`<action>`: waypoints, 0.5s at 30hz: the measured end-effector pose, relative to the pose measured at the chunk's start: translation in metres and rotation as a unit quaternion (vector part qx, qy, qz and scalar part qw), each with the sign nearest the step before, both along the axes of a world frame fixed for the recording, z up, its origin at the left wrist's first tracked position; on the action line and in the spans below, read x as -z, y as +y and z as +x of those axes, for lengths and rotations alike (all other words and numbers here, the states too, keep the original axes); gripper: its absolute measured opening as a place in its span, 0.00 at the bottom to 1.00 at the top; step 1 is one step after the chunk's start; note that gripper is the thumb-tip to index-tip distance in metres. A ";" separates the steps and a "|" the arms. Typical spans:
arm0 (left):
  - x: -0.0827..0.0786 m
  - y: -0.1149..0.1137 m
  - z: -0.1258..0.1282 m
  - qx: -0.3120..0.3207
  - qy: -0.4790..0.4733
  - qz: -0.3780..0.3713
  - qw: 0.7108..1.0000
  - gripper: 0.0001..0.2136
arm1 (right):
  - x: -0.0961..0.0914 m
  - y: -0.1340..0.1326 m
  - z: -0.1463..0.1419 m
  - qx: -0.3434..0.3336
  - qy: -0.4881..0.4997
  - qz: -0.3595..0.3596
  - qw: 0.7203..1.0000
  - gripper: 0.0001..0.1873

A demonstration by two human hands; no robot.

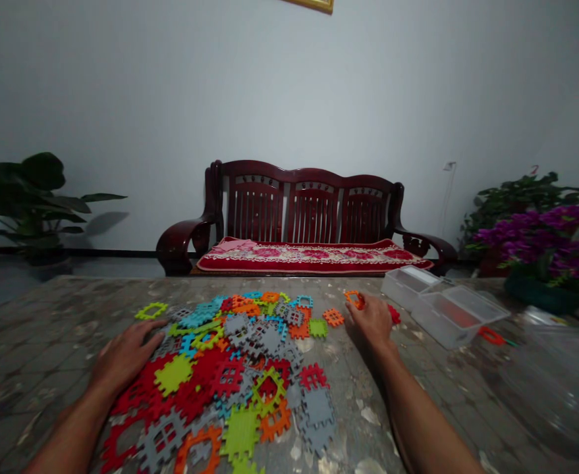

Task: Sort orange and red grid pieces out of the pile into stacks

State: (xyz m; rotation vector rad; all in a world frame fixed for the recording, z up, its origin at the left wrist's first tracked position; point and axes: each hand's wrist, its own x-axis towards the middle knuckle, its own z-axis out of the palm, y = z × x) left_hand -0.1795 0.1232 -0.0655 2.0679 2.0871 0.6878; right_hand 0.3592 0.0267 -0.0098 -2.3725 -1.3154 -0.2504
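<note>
A heap of interlocking plastic building pieces (249, 342) with notched edges, in red, grey, lime green, orange and blue, covers the middle of the table. My left hand (127, 352) lies at the heap's left edge, fingers spread and holding nothing, near a lime green frame piece (151, 311). To the right of the heap, my right hand (372, 321) has its fingers closed on an orange frame piece (352, 297), partly hidden by them. Beside that hand, a red piece (394, 314) shows on its right, and an orange piece (333, 317) and a green square piece (317, 328) lie on its left.
An open clear plastic box (447, 322) stands at the right, with an orange piece (491, 336) by it. Further right are a clear container (560, 375) and purple flowers (556, 237) in a pot. Behind the patterned table (358, 395) is a wooden bench (313, 210).
</note>
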 end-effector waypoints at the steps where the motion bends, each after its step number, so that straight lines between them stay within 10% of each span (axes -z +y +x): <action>1: 0.000 0.000 0.000 0.001 0.000 -0.001 1.000 0.25 | 0.001 -0.002 0.007 0.013 -0.005 -0.006 1.000 0.26; 15: 0.005 0.004 -0.004 0.006 0.005 0.024 1.000 0.24 | 0.012 -0.004 0.018 0.042 -0.014 -0.056 0.997 0.28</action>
